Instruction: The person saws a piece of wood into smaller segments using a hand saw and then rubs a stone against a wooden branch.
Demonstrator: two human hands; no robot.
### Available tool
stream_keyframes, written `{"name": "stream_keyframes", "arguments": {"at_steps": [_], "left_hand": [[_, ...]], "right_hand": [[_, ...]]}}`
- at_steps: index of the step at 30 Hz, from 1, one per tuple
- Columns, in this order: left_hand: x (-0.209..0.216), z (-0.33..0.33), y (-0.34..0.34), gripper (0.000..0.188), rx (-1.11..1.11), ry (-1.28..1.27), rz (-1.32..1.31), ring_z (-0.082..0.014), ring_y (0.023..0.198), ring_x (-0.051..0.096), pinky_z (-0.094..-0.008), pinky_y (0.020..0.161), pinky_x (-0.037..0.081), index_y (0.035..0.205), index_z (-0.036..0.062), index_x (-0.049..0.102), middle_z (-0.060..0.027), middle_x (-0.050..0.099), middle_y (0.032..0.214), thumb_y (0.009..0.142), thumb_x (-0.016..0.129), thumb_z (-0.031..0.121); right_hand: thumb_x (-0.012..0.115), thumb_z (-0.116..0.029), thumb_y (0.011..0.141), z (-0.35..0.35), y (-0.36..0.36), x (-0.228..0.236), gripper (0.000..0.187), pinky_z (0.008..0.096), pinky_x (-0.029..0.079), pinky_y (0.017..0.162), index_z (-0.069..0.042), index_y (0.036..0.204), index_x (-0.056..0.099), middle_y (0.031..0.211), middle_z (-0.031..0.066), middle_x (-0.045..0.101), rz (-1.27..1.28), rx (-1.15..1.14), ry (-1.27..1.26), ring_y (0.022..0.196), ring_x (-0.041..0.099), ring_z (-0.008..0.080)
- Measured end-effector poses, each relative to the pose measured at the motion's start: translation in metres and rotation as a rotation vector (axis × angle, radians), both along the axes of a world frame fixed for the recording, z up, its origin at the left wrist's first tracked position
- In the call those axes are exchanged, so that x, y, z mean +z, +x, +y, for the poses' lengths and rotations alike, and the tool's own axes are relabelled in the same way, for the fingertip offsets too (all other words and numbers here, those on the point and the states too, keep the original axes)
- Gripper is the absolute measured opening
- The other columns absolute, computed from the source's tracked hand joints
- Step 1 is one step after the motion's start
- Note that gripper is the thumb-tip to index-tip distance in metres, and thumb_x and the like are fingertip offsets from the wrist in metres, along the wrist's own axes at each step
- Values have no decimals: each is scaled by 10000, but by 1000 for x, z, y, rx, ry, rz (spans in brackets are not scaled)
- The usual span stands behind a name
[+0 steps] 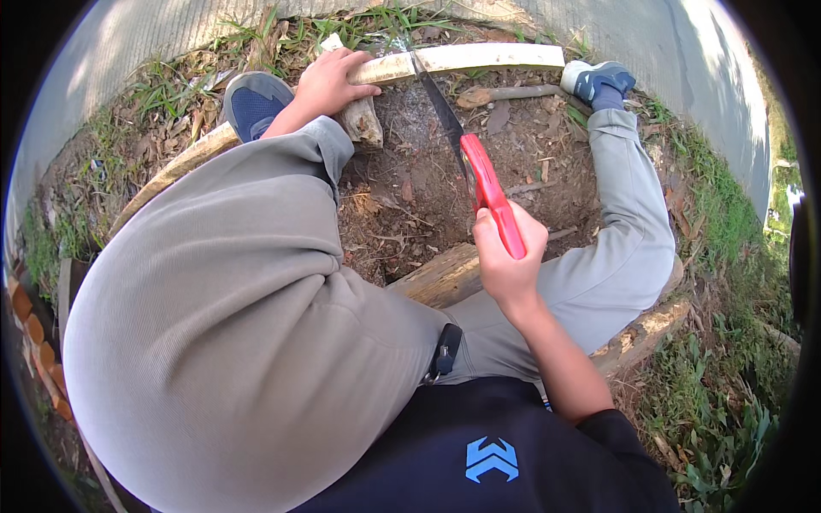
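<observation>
A long pale wooden pole [496, 57] lies across the far side of the dirt patch, apparently running on to the left past my blue shoe [255, 103]. My left hand [332, 84] is closed over it, left of the saw. In my right hand [513, 256] is the red handle of a pruning saw [492, 184], gripped with the fingers wrapped round it. The saw's dark blade reaches away from me, its far end against the pole just right of my left hand. Below that hand a short log piece [363, 124] props the pole; part of it is hidden.
A thick log [440, 275] lies beneath my legs. My other shoe [596, 81] is near the pole's right end, beside a loose stick [509, 93]. Concrete paving [658, 51] borders the dirt, with grass [727, 402] at the right. Bricks or cut wood ends line the far left.
</observation>
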State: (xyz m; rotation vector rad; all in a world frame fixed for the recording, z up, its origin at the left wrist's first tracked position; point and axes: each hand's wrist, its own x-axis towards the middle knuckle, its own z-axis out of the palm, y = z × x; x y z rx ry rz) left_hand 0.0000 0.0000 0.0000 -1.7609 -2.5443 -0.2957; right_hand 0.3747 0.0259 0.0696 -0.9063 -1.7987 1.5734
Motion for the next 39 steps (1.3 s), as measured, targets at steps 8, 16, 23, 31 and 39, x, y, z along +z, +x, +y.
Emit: {"name": "stream_keyframes", "arguments": {"at_steps": [8,16,23,31,39], "left_hand": [[-52,-56,121,637,39,-108,-308,-294,1172,610,-435,976,500,1323,180,637,-58,639,1184,833,755,570],[-52,-55,101,646,-7,-124,-323,-318,1191,599,-441,998,484,1321,178,654,-84,648,1218,816,781,563],[-53,-48,115,662,16,-115,-327,-318,1171,605,-449,972,492,1325,185,647,-87,642,1177,805,784,572],[-59,-50,117,628,-1,-34,-382,-310,1147,619,-420,1002,494,1287,189,687,-66,659,1186,795,789,565],[-51,-48,114,629,45,-128,-360,-303,1198,598,-434,1003,490,1315,189,669,-54,646,1218,810,787,546]], "right_hand": [[656,-19,847,-19,69,104,170,260,379,490,5,705,567,584,1,535,-340,20,-151,541,471,38],[667,-39,824,-35,83,103,152,313,408,499,-17,702,579,582,61,550,-307,29,-84,501,493,114],[647,-86,846,-9,37,107,238,341,391,497,-1,657,531,543,56,517,-374,15,-135,524,474,96],[644,-36,856,-25,75,154,205,296,383,505,-15,677,547,576,-1,509,-399,29,-121,547,470,62],[648,-62,857,-1,22,93,203,324,386,506,-13,688,549,570,29,500,-424,24,-75,523,455,102]]}}
